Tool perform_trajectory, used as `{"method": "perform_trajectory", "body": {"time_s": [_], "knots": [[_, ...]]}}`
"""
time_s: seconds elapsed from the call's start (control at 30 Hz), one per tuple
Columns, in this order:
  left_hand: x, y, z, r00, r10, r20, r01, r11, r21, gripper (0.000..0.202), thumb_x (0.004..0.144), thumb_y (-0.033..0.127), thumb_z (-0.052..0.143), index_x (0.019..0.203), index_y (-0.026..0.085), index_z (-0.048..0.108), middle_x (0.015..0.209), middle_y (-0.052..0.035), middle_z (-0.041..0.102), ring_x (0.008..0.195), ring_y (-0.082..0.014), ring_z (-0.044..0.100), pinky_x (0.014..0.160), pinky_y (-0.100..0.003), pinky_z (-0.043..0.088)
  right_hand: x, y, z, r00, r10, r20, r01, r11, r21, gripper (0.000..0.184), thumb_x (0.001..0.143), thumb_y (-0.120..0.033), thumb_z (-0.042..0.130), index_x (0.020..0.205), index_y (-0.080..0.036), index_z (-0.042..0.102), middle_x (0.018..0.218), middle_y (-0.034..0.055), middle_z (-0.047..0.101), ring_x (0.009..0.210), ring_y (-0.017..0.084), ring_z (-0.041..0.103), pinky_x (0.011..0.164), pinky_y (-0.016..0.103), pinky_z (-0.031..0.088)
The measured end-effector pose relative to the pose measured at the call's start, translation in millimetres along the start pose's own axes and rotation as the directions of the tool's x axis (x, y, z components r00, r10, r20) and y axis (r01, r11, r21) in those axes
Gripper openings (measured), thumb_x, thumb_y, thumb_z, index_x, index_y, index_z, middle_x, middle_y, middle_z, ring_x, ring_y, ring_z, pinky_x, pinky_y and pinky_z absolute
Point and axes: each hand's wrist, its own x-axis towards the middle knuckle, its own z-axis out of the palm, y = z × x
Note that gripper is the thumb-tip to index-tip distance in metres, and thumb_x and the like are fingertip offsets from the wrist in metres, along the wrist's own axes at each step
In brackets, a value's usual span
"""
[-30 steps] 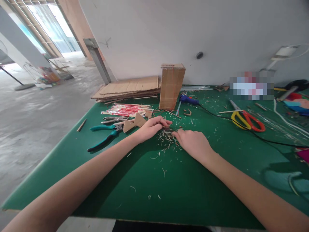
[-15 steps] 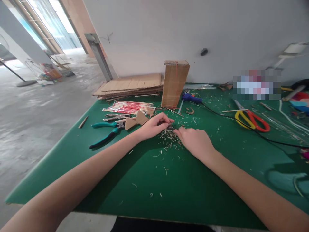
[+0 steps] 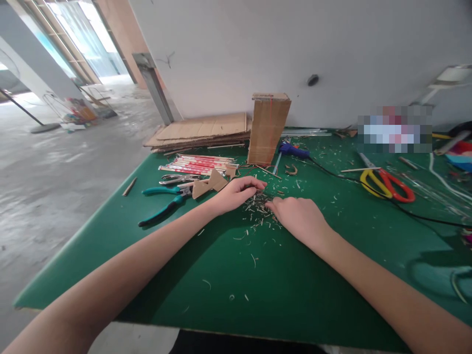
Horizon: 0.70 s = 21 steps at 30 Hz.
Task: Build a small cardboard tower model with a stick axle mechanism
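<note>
Both my hands rest on a green table (image 3: 258, 275) over a small heap of thin pale splinters (image 3: 260, 212). My left hand (image 3: 238, 192) has its fingers curled together at the heap's upper edge, pinched on something too small to name. My right hand (image 3: 298, 216) lies knuckles up just right of the heap, fingertips bent down into the splinters. The two hands nearly touch. Two cardboard triangles (image 3: 209, 184) lie just left of my left hand.
Teal pliers (image 3: 164, 199), metal clippers (image 3: 179, 178) and a bundle of red-white wrapped sticks (image 3: 197, 164) lie to the left. An upright cardboard box (image 3: 268, 129), flat cardboard sheets (image 3: 201, 130), a blue glue gun (image 3: 293, 150) with black cord and yellow-red scissors (image 3: 387, 184) stand behind.
The view has shifted slightly, so everything sits a little to the right. My hands stay at the splinter heap, the left fingers still curled and the right fingertips still in the splinters.
</note>
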Motion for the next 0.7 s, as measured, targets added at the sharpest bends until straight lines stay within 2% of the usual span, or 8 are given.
{"method": "perform_trajectory", "body": {"time_s": [0.17, 0.27, 0.4, 0.53, 0.7], "knots": [[-0.9, 2.5, 0.0, 0.999, 0.038, -0.019, -0.034, 0.988, 0.154, 0.022, 0.087, 0.029, 0.05, 0.101, 0.018, 0.064, 0.11, -0.0067, 0.065, 0.101, -0.0171, 0.059, 0.086, -0.033, 0.048, -0.3, -0.8, 1.0, 0.998, 0.021, -0.057, -0.021, 1.0, -0.003, 0.044, 0.097, -0.038, 0.027, 0.083, -0.015, 0.062, 0.059, 0.008, 0.067, 0.051, 0.022, 0.064, 0.043, 0.027, 0.016], [-1.1, 4.0, 0.2, 0.997, 0.07, -0.024, -0.064, 0.98, 0.188, 0.023, 0.086, 0.029, 0.051, 0.101, 0.018, 0.065, 0.107, -0.0067, 0.066, 0.098, -0.0172, 0.06, 0.083, -0.033, 0.048, 0.0, -0.8, 0.6, 0.999, 0.031, -0.033, -0.031, 0.999, 0.016, 0.042, 0.097, -0.038, 0.03, 0.081, -0.015, 0.062, 0.059, 0.008, 0.066, 0.05, 0.021, 0.063, 0.043, 0.026, 0.017], [-0.9, 4.7, 0.4, 0.997, 0.079, -0.022, -0.074, 0.979, 0.188, 0.023, 0.087, 0.029, 0.051, 0.101, 0.019, 0.066, 0.107, -0.0066, 0.066, 0.097, -0.0176, 0.06, 0.081, -0.033, 0.048, -0.8, 0.0, -0.8, 1.0, -0.002, 0.015, 0.002, 1.0, 0.016, 0.043, 0.096, -0.038, 0.031, 0.082, -0.015, 0.063, 0.059, 0.0091, 0.066, 0.051, 0.022, 0.063, 0.044, 0.026, 0.018], [-0.6, 4.6, 0.8, 0.998, 0.068, -0.015, -0.064, 0.982, 0.179, 0.023, 0.087, 0.029, 0.051, 0.101, 0.02, 0.066, 0.107, -0.0062, 0.066, 0.1, -0.0188, 0.059, 0.083, -0.034, 0.048, -0.8, -0.1, -0.2, 0.999, 0.027, -0.019, -0.026, 0.999, 0.037, 0.046, 0.097, -0.038, 0.025, 0.085, -0.014, 0.063, 0.061, 0.0099, 0.067, 0.052, 0.022, 0.063, 0.044, 0.026, 0.019], [-1.1, 3.7, 0.3, 0.997, 0.077, -0.002, -0.076, 0.989, 0.128, 0.022, 0.087, 0.027, 0.05, 0.101, 0.02, 0.065, 0.107, -0.006, 0.066, 0.102, -0.0182, 0.058, 0.088, -0.035, 0.047, 0.0, -0.2, 0.5, 1.0, 0.0, 0.007, 0.0, 1.0, 0.017, 0.042, 0.096, -0.038, 0.031, 0.082, -0.016, 0.064, 0.059, 0.0082, 0.066, 0.052, 0.023, 0.064, 0.044, 0.026, 0.019]]}}
